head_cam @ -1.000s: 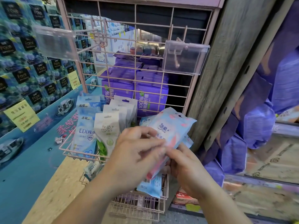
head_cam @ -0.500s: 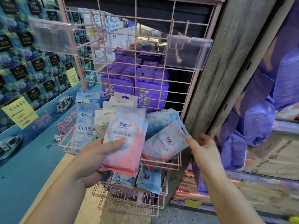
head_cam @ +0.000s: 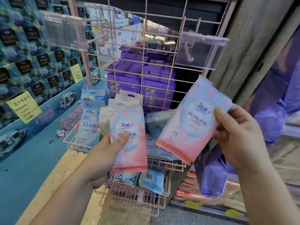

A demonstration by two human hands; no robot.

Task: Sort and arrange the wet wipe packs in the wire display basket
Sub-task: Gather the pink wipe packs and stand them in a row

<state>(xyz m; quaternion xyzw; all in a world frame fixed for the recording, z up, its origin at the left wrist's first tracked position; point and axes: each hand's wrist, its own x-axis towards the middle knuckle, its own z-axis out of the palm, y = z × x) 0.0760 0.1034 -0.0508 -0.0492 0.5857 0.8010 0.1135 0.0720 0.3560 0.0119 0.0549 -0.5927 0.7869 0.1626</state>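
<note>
My left hand (head_cam: 103, 159) grips a pink-and-blue wet wipe pack (head_cam: 129, 153) upright in front of the pink wire display basket (head_cam: 73, 146). My right hand (head_cam: 235, 135) holds a second pink-and-blue pack (head_cam: 191, 120), tilted, above the basket's right end. Light blue packs (head_cam: 90, 120) and white packs (head_cam: 125, 99) stand upright in the basket's left part. A pale blue pack (head_cam: 156, 120) lies behind, between my two held packs.
A lower wire basket (head_cam: 134, 202) holds blue packs (head_cam: 151, 180). The pink wire grid panel (head_cam: 142, 69) carries two clear price-tag holders (head_cam: 199, 52). Purple boxes (head_cam: 155, 88) stack behind the grid. A wooden post (head_cam: 243, 38) rises at right, a blue display (head_cam: 24, 62) at left.
My hands have separated: the left drew one pink-and-blue pack left and upright, and the right picked a second pack out of the basket and lifted it to the right.
</note>
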